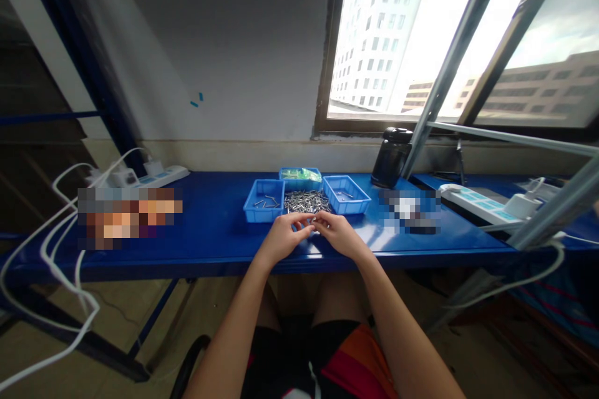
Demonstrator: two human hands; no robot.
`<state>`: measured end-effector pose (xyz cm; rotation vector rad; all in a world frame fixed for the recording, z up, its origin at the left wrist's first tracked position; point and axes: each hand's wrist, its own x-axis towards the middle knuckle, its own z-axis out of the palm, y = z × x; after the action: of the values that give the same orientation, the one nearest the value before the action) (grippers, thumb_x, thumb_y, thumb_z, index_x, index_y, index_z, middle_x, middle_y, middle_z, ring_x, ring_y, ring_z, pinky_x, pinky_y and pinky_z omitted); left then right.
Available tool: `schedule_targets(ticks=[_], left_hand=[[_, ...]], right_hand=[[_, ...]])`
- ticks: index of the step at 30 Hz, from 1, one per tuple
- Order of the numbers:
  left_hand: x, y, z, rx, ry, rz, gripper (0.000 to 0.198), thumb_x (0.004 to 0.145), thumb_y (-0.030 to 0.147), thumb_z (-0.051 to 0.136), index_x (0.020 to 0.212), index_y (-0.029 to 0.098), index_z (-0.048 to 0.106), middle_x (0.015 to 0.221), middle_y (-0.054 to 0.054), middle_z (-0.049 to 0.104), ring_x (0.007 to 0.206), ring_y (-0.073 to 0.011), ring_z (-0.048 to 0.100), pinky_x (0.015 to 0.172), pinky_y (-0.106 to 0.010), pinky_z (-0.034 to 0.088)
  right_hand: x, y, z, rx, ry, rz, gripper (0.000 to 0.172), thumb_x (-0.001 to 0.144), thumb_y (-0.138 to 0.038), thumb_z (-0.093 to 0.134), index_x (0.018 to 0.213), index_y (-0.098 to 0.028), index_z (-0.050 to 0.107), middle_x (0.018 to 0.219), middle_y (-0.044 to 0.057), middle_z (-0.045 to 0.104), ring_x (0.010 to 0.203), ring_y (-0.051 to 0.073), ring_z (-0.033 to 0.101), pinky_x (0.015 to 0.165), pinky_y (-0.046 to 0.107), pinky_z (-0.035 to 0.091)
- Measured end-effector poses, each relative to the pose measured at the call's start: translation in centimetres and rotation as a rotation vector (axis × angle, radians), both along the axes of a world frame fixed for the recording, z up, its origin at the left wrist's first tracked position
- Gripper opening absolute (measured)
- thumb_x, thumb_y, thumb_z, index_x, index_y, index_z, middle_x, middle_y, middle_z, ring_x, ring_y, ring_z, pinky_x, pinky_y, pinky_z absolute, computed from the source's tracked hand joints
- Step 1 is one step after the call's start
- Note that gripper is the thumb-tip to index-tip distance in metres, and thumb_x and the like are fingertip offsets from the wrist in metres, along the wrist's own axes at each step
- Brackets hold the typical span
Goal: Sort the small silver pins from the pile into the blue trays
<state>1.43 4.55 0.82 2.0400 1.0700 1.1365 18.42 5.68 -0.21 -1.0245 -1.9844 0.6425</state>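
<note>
Just in front of a heap of small silvery screw-like metal pieces point(306, 200), my two hands meet fingertip to fingertip. My left hand point(285, 238) is closed in a pinch, thumb and forefinger together. Opposite it, my right hand point(339, 231) pinches at the same spot. Whatever lies between the fingertips is too small to make out. A blue bin point(264, 216) left of the heap holds a few long metal pieces. Another blue bin point(353, 205) on the right has a few small pieces in it. Behind the heap, a third blue bin point(299, 184) contains green plastic packaging point(300, 175).
A black jug point(392, 158) stands near the window at the back right. Power strips lie on the blue table point(210, 236), one at the left point(163, 175), one at the right point(477, 202). White cables point(51, 261) hang over the left edge. A metal post point(449, 62) rises at right.
</note>
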Motion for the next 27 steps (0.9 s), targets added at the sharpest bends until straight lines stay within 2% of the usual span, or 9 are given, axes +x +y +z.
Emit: schedule_targets(ticks=[22, 27], left_hand=[[-0.02, -0.03, -0.14, -0.020, 0.014, -0.026, 0.033, 0.077, 0.032, 0.055, 0.105, 0.017, 0.066, 0.084, -0.005, 0.068, 0.068, -0.0140, 0.058, 0.060, -0.022, 0.046], [-0.03, -0.04, -0.09, -0.011, 0.015, -0.012, 0.029, 0.077, 0.034, 0.055, 0.098, 0.018, 0.067, 0.078, -0.003, 0.066, 0.067, -0.0136, 0.058, 0.061, -0.023, 0.046]], right_hand=[[-0.02, -0.10, 0.17, -0.004, -0.008, 0.002, 0.013, 0.081, -0.025, 0.049, 0.077, -0.016, 0.057, 0.062, -0.002, 0.054, 0.060, 0.011, 0.048, 0.057, 0.021, 0.037], [-0.07, -0.03, 0.04, -0.011, -0.005, -0.006, 0.014, 0.081, -0.028, 0.050, 0.078, -0.017, 0.058, 0.065, -0.001, 0.058, 0.062, 0.012, 0.051, 0.059, 0.022, 0.039]])
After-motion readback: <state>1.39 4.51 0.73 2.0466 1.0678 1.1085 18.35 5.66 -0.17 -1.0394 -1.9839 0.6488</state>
